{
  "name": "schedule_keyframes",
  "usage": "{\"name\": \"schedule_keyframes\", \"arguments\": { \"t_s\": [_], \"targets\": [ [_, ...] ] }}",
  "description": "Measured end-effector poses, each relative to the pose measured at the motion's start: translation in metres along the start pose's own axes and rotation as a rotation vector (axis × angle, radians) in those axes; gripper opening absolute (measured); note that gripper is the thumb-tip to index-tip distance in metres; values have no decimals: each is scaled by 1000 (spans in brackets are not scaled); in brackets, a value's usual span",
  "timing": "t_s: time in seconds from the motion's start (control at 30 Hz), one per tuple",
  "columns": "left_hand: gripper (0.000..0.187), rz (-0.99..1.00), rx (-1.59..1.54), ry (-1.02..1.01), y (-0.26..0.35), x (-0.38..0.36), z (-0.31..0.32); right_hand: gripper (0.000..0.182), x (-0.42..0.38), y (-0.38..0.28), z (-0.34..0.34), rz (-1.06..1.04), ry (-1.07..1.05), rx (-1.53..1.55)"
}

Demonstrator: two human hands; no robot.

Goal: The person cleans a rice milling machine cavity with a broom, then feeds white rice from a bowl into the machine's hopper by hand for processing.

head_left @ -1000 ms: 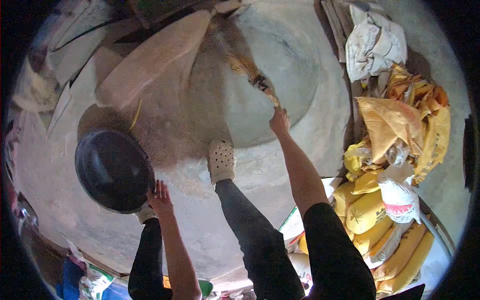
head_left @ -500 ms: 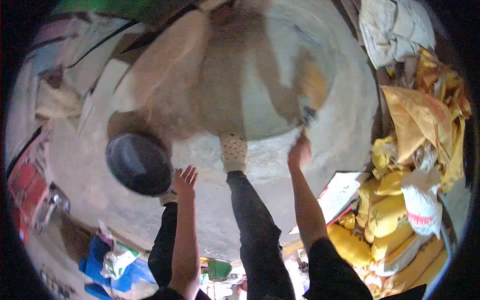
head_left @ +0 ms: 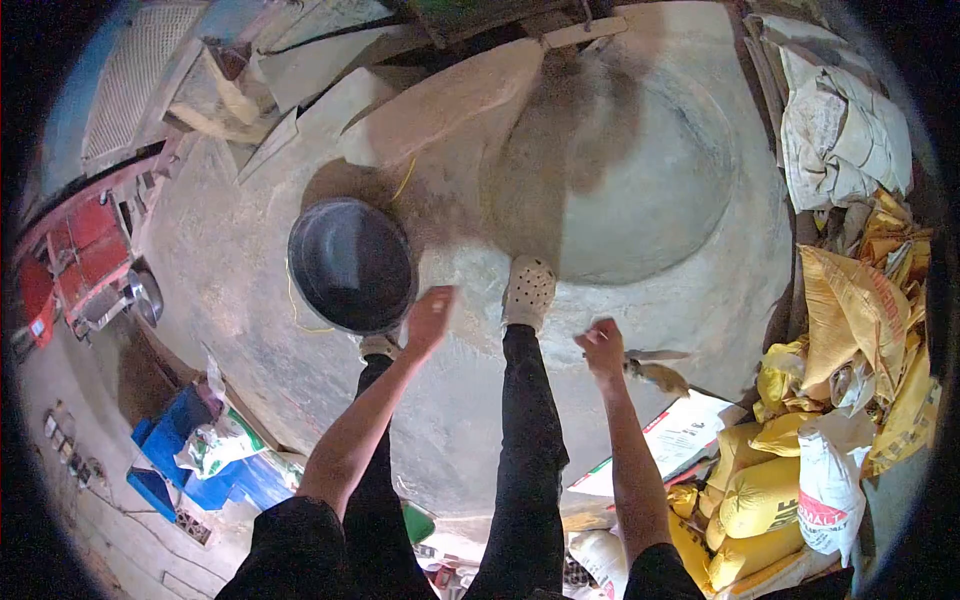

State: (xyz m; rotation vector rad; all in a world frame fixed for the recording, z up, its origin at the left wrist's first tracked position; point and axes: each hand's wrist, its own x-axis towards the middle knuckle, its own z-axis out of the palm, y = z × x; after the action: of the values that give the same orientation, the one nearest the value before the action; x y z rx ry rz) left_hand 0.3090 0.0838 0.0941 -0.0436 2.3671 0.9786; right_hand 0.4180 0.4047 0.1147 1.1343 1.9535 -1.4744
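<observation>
My left hand [head_left: 430, 316] is slightly blurred, with its fingers curled in and nothing visible in them. It is just right of the black basin [head_left: 352, 268], apart from its rim as far as I can see. My right hand [head_left: 602, 348] is closed around what looks like the handle of a brush [head_left: 657, 377]. The brush's dark collar and brown head stick out to the right of the fist, low over the floor. Most of the handle is hidden by my fingers. A round patch of smooth, pale concrete [head_left: 650, 215] lies ahead of my right hand.
My beige clog [head_left: 530, 290] stands between the basin and the round patch. Yellow sacks [head_left: 765, 497] and a white sack [head_left: 828, 485] are piled at right. A printed white board [head_left: 665, 440] lies near them. At left are a red machine [head_left: 85, 265] and a blue container [head_left: 185, 440].
My right hand has drawn back from the round patch, and the brush has swung from pointing ahead to pointing right. My left hand's spread fingers have curled in. The view has shifted.
</observation>
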Motion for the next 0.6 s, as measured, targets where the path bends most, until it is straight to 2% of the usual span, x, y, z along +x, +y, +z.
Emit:
{"name": "schedule_keyframes", "arguments": {
  "t_s": [0.03,0.07,0.1,0.17,0.2,0.27,0.4,0.43,0.5,0.6],
  "targets": [
    [29,11,-152,-173,26,-1,1,31,3,-10,17,-14,-118,168],
    [31,19,-107,-366,60,-1,-9,26,1,-37,32,-90,-152,86],
    [31,10,-64,-406,85,-4,-15,26,-11,-87,44,-88,-185,180],
    [24,151,-9,-365,96,-9,-25,26,-20,-127,68,-147,-180,155],
    [24,158,-17,-353,98,-10,-34,25,-24,-139,80,-198,-199,100],
    [20,263,57,-205,100,-15,-58,24,-37,-166,101,-261,-225,38],
    [16,230,-25,-179,93,-23,-119,30,-58,-209,141,-418,-221,-193],
    [15,293,38,-160,86,-27,-132,31,-64,-214,152,-466,-219,-262],
    [13,348,107,-123,68,-31,-156,32,-70,-217,178,-457,-248,-284],
    [8,451,211,-106,36,-36,-183,37,-85,-226,215,-332,-313,-233]
  ]
}}
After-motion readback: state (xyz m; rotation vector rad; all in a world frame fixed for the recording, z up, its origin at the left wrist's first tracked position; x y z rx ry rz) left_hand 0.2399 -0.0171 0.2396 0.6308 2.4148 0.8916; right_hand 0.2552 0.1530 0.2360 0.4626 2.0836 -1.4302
